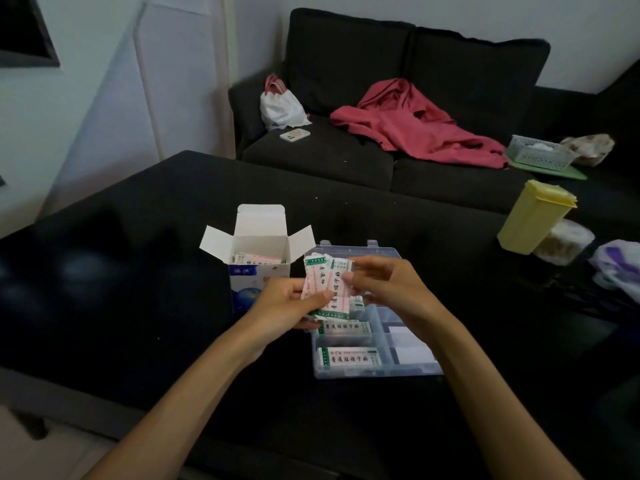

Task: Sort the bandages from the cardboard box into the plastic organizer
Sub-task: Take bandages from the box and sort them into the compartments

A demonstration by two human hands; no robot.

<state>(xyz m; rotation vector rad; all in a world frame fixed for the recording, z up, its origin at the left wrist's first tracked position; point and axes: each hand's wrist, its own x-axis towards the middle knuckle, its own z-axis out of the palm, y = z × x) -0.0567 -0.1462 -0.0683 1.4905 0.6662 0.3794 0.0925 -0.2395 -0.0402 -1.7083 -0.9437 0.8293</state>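
Hidden from you: the box's (259, 271) lower front corner behind your left hand (277, 306); the organizer's (377, 370) upper-left compartments under the held bandages (325, 285) (count unreadable); box contents mostly below its rim; print too small to read.

Head view looks forward and down, close over the black table (121, 271).

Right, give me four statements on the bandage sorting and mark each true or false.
1. The cardboard box stands open with bandages inside. True.
2. Both the left hand and right hand grip the bundle of bandages. True.
3. The plastic organizer holds no bandages. False: bandages lie in its left compartments.
4. The yellow container sits left of the box. False: it is far right.
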